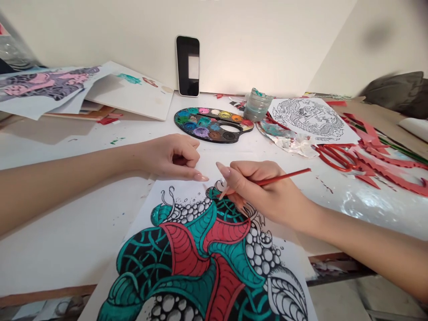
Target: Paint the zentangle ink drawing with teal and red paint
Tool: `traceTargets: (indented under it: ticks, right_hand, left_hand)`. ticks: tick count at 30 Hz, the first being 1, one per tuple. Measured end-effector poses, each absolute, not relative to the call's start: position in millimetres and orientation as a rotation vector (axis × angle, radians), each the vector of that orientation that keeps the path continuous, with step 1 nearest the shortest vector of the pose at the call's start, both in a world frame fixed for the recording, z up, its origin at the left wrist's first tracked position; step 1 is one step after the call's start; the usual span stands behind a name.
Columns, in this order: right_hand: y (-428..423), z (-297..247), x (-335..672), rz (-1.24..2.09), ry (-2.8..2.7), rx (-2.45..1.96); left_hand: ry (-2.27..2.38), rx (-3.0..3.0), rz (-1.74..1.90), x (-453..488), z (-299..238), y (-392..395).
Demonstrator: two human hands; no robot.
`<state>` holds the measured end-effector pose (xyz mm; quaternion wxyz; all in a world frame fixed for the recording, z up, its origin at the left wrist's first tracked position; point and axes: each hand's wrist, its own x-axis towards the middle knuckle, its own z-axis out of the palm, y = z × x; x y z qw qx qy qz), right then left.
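Observation:
My right hand (264, 189) is closed around a thin red paintbrush (284, 177), whose handle points to the right. The brush tip meets the upper part of a patterned drawing (200, 249), near a green rounded shape. Teal and red fill many of its swirling sections, while the bubble shapes stay black and white. At the sheet's top edge rests my left hand (177, 158), fingers curled in and thumb stretched along the paper. Nothing shows in its fingers. Beyond both hands lies a black paint palette (214, 125) with several coloured wells.
Behind the palette, a phone (188, 67) leans upright against the wall. A jar of cloudy water (257, 106) stands beside a crumpled paint-stained tissue (290, 140). Right: a dragon line drawing (306, 120), red scissors (337, 158), red paper strips (391, 174). Left: painted sheets (47, 87) and a board (133, 96).

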<state>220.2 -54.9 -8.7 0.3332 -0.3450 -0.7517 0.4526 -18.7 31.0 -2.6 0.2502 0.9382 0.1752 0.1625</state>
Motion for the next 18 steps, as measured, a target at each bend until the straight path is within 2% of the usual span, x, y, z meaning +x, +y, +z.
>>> traceTargets:
  ticks: [18]
  right_hand:
    - [-56.1,-7.3,220.1,1.112,-2.008,-0.879]
  left_hand:
    - [0.483,2.558,0.441,-20.2,-3.2,31.4]
